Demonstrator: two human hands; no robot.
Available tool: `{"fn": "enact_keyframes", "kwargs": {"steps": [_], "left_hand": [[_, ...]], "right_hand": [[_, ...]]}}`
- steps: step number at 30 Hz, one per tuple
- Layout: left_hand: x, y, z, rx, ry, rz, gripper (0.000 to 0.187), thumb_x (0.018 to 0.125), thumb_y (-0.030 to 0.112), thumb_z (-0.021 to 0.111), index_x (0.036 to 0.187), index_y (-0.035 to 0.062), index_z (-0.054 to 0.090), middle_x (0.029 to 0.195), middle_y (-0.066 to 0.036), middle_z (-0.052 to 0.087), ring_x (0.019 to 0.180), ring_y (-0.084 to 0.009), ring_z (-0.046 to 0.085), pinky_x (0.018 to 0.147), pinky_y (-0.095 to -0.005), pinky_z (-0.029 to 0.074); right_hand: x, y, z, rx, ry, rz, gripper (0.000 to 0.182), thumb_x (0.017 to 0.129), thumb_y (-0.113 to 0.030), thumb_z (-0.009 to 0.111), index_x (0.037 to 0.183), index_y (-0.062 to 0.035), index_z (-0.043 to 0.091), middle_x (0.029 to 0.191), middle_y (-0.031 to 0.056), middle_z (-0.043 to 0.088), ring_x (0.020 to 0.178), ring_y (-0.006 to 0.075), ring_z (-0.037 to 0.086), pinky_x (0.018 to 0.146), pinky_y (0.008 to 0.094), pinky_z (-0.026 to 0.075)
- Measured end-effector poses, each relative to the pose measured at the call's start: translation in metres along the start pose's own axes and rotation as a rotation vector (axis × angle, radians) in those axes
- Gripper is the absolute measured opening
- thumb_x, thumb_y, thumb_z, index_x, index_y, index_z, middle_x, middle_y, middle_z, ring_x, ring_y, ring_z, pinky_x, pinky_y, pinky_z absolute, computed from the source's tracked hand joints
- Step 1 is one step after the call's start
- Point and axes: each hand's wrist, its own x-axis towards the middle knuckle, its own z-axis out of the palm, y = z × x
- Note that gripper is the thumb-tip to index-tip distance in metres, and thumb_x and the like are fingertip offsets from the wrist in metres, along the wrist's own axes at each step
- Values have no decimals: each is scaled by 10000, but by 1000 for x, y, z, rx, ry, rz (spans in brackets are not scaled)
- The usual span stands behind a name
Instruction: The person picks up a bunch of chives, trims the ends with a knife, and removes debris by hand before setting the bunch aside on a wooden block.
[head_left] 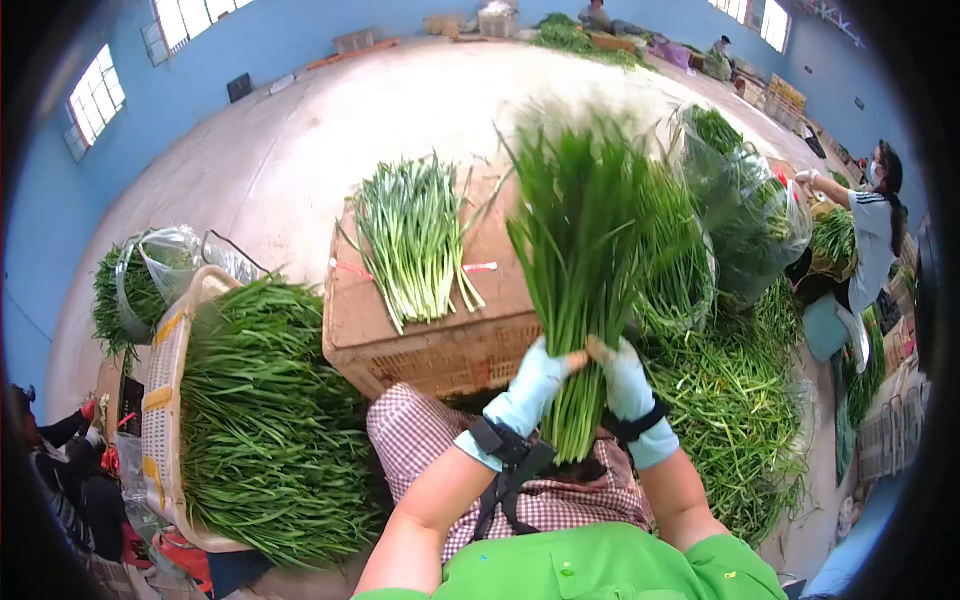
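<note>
Between my gloved hands stands a large upright bunch of garlic chives (580,240), its leaf tips blurred and its pale stems pointing down. My left hand (540,382) is closed around the lower stems from the left side. From the right, my right hand (622,380) grips the same stems, its thumb near the left one. Beyond them, a smaller pile of chives (415,245) lies on a brown board (480,335) atop an upturned plastic crate (440,370). A red and white strip (352,269) runs under that pile.
A white basket (165,420) full of chives is at my left. Loose greens (730,400) heap up on my right, beside clear bags (745,220) of bundles. A co-worker (875,235) handles a bag at far right; another person (75,480) sits at far left.
</note>
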Motion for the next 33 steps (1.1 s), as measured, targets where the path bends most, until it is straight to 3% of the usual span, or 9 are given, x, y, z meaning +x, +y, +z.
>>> {"fn": "enact_keyframes", "kwargs": {"steps": [9,10,12,18,20,24,25,28,33], "left_hand": [[13,74,22,103,-100,157,501,711,151,699,1124,-8,464,1010,-62,562,890,-149,528,793,-277,430],[24,89,18,185,-122,275,529,703,162,712,1133,-9,455,1031,-62,557,907,-151,528,793,-274,434],[30,130,20,262,-99,322,561,697,163,720,1158,-1,446,1058,-67,548,927,-147,522,800,-264,429],[79,184,-35,610,-136,266,492,698,139,708,1124,13,497,1058,-56,551,926,-146,515,814,-267,410],[109,163,-73,943,-230,278,455,701,123,698,1109,22,523,1038,-34,564,927,-131,504,817,-268,404],[113,162,-75,645,-238,406,385,719,113,680,1073,25,557,993,-20,584,907,-111,504,822,-248,401],[108,169,-75,614,-209,344,390,736,135,668,1090,25,546,995,-18,582,914,-108,501,823,-247,401],[91,217,-66,652,-146,306,411,768,209,641,1114,19,528,1007,-25,578,941,-113,498,840,-252,392],[66,274,-73,689,50,286,507,760,343,638,1152,46,517,1093,-45,557,1015,-140,492,945,-271,307]], "right_hand": [[29,-35,22,-222,162,-421,315,797,-41,552,1089,35,464,1036,117,526,871,162,541,758,283,456],[34,-52,34,32,33,-376,298,800,-18,544,1078,49,458,1059,123,503,894,181,528,792,293,447],[67,-65,43,-374,52,-680,305,791,-5,553,1080,41,466,1047,122,502,938,187,502,833,290,430],[145,-78,68,-152,-236,-501,476,723,-163,684,1127,-30,472,1090,128,510,1008,207,480,853,317,399],[183,-43,57,-447,-322,-587,524,711,-210,698,1148,-37,466,1116,122,510,1017,217,487,864,329,395],[234,-6,27,-729,-329,-785,513,700,-196,695,1138,-32,484,1114,125,527,922,210,534,822,314,418],[194,-65,66,-657,-345,-789,436,720,-197,669,1099,-39,524,1027,127,578,891,186,551,784,302,432],[190,-94,97,-612,-394,-570,334,762,-211,638,1040,-43,556,899,88,623,805,139,571,737,284,442],[198,-125,159,-620,-565,-452,371,799,-232,596,1111,-47,517,1001,114,593,907,170,557,787,291,427]]}}
